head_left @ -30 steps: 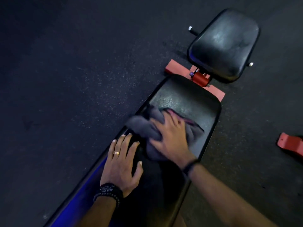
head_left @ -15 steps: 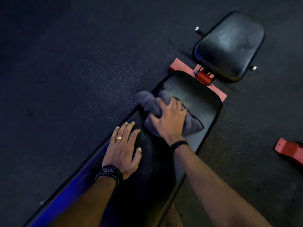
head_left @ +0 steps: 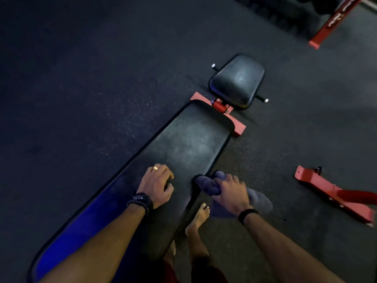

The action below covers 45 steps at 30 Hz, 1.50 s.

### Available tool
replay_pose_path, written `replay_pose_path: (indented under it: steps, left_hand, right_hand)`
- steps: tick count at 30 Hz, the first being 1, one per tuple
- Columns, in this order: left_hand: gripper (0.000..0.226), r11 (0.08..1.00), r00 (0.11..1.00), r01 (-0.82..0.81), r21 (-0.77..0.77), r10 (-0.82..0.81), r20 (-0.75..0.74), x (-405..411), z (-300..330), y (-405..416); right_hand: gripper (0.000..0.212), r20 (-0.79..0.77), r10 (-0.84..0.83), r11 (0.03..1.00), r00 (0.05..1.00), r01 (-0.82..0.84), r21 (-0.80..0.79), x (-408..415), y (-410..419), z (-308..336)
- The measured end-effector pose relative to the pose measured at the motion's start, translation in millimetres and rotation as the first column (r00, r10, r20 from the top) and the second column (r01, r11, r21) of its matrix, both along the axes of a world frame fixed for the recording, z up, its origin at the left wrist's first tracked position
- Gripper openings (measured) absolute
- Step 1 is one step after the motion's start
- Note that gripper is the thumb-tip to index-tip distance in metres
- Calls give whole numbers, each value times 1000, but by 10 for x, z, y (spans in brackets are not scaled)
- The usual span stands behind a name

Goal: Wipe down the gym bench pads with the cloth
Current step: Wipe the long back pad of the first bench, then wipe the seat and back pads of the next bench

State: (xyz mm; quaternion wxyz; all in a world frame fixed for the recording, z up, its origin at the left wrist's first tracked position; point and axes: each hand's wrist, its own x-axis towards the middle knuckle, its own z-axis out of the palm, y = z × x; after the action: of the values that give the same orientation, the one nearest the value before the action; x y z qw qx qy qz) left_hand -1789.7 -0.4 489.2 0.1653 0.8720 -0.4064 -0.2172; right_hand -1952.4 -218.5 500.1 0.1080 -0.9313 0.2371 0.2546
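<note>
Left hand [head_left: 157,185], fingers curled, resting on long black vinyl back pad [head_left: 189,144]; right hand [head_left: 231,193] fingers bunched round soft grey cloth [head_left: 259,199] at pad's right edge; rounded seat pad [head_left: 237,81] beyond

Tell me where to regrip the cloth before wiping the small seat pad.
Probably the bunched end of the grey cloth, which the right hand already grips at the long pad's right edge. Come from above: the other end hangs loose off the side, so gather it under the palm first.
</note>
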Motion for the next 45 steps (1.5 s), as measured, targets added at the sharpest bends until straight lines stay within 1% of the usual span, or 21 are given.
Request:
replay_pose_path:
  steps: [2, 5, 7, 9, 11, 13, 15, 18, 20, 23, 27, 29, 31, 33, 36, 38, 41, 45]
  left_hand:
    - [31, 988, 992, 118, 97, -112, -59, -160, 152, -48]
    - [36, 950, 965, 241, 200, -212, -155, -312, 385, -302]
    - [42, 918, 945, 310, 250, -268, -186, -411, 566, -548]
    - [46, 896, 930, 362, 256, -327, -168, -517, 776, -860]
    - [45, 886, 916, 398, 238, -374, -143, -598, 953, -1161]
    - [45, 868, 891, 454, 201, -446, -86, -813, 1174, -1536]
    - [46, 850, 867, 494, 180, -496, -37, -1000, 1366, -1810]
    - [47, 790, 794, 597, 136, -607, 36, -1506, 1655, -2274]
    - [51, 729, 727, 678, 98, -684, 55, -1911, 1805, -2565]
    - [46, 645, 641, 761, 72, -764, 77, -2635, 2001, -2940]
    - [41, 517, 507, 855, 52, -851, 136, -3691, 2188, -3416]
    - [40, 473, 462, 881, 24, -869, 174, -4189, 2281, -3654]
    - [39, 439, 433, 898, -16, -881, 191, -4632, 2380, -3869]
    - [41, 419, 425, 905, -72, -890, 168, -5001, 2488, -4050]
    - [55, 428, 449, 889, -163, -883, 133, -5373, 2612, -4313]
    - [64, 424, 453, 885, -194, -880, 142, -5507, 2693, -4538]
    - [80, 414, 453, 887, -206, -868, 205, -5601, 2852, -4954]
    - [87, 389, 444, 892, -228, -847, 291, -5666, 2978, -5738]
  right_hand:
    - [35, -17, -154, 988, 988, 153, -9, -200, -73, 257]
    - [40, 18, -264, 964, 964, 264, 35, -369, -185, 710]
    - [42, 74, -322, 947, 944, 321, 22, -444, -287, 1023]
    - [45, 171, -384, 919, 907, 393, -18, -590, -403, 1322]
    - [46, 236, -426, 893, 873, 448, -46, -750, -514, 1525]
    - [47, 302, -503, 840, 810, 540, -52, -1090, -644, 1734]
    - [46, 346, -545, 802, 763, 595, -49, -1381, -725, 1869]
    - [40, 418, -633, 703, 651, 710, -40, -2085, -847, 2050]
    - [37, 455, -697, 617, 555, 787, -14, -2611, -895, 2130]
    - [35, 471, -776, 476, 419, 880, 2, -3451, -926, 2184]
    - [41, 503, -818, 321, 278, 947, -1, -4556, -961, 2228]
    - [40, 543, -813, 257, 211, 966, 10, -5045, -1001, 2274]
    - [38, 584, -794, 214, 166, 977, 14, -5465, -1064, 2351]
    - [37, 625, -769, 178, 139, 984, 1, -5811, -1167, 2462]
    - [37, 679, -720, 160, 141, 986, -36, -6189, -1417, 2640]
    - [37, 715, -679, 159, 166, 984, -78, -6354, -1673, 2745]
    - [40, 763, -613, 170, 205, 977, -126, -6492, -2173, 2879]
    - [47, 789, -540, 170, 293, 956, -238, -6551, -3001, 3013]
